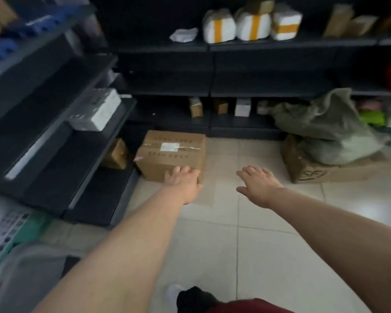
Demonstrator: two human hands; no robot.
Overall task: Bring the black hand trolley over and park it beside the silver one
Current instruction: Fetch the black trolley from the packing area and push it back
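Over a pale tiled floor in a storeroom, both bare arms stretch forward, palms down. Neither the black hand trolley nor the silver one shows anywhere in the view.

The left hand reaches toward a taped brown cardboard box with a white label, which sits on the floor just in front of it; its fingers lie loosely together and overlap the near edge of the box, though whether they touch it cannot be told. The right hand hangs above bare tiles with fingers spread apart, empty.

Dark metal shelving runs along the left and the far side. On an upper far shelf stand three white parcels banded with yellow tape. On a left shelf lies a white wrapped package. To the right, a grey-green sack slumps on a flattened cardboard box on the floor. At the bottom edge, a dark red garment and a white shoe show.
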